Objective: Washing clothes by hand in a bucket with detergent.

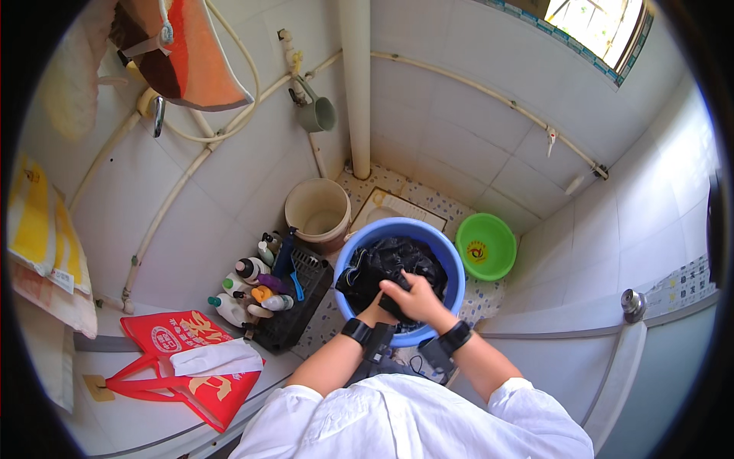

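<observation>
A blue basin (453, 269) stands in front of me with dark, crumpled black clothing (397, 256) inside it. Both of my hands are close together above its near half. My right hand (419, 298) is closed on a bunched piece of the black clothing. Just left of it, my left hand (375, 312) also grips the black fabric, with its fingers mostly hidden by cloth and by the right hand. Part of the clothing bulges up near the basin's left rim. Dark straps with small devices are on both my wrists.
Left of the basin, several bottles (252, 268) crowd a black crate (289, 325). Behind stand a pale bucket (294, 200) and a floor toilet (386, 205). A green basin (497, 246) is at the right. A red bag (222, 398) hangs at the lower left.
</observation>
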A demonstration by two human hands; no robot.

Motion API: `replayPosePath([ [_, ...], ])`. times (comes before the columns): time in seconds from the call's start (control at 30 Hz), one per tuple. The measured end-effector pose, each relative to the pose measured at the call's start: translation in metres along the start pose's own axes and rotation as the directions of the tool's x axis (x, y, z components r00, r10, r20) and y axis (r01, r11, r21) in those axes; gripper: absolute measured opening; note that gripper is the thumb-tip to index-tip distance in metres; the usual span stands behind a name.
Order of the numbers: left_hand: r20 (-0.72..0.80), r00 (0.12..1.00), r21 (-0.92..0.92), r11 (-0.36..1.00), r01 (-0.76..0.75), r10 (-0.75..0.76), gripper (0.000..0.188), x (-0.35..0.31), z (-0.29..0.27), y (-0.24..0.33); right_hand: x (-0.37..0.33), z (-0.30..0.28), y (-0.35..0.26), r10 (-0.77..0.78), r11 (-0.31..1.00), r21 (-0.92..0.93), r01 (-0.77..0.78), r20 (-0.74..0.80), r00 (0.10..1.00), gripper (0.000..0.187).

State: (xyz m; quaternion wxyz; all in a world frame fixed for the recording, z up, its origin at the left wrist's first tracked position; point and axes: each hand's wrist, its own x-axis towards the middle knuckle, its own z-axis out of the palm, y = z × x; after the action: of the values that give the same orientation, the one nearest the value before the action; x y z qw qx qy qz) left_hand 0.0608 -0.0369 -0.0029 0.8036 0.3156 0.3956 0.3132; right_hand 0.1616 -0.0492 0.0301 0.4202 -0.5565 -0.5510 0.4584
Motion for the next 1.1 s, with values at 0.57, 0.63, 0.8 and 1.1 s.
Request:
replayPosePath([
  [0.57, 0.042, 0.969, -0.211, 0.945, 0.249, -0.245, 0.026, 0.020, 0.011, 0.008, 0.018, -0.028, 0.066, 0.065, 0.946, -0.253, -0.203, -0.464, 0.883, 0.034],
  [0.63, 0.077, 0.971, -0.256, 0.937, 0.238, -0.225, 0.019, 0.026, -0.001, 0.020, 0.019, -0.033, 0.065, -0.002, 0.946, -0.283, -0.158, -0.493, 0.870, 0.032],
  [0.8, 0.147, 0.889, -0.215, 0.863, 0.457, -0.434, 0.041, 0.024, -0.042, 0.022, 0.023, -0.053, 0.032, -0.008, 0.978, 0.184, 0.094, -0.422, 0.907, 0.021],
  [1.1, 0.245, 0.955, 0.174, 0.962, -0.210, 0.164, 0.030, 0.030, -0.023, -0.024, -0.002, 0.001, 0.014, -0.129, 0.991, -0.059, 0.120, -0.199, 0.972, 0.032],
])
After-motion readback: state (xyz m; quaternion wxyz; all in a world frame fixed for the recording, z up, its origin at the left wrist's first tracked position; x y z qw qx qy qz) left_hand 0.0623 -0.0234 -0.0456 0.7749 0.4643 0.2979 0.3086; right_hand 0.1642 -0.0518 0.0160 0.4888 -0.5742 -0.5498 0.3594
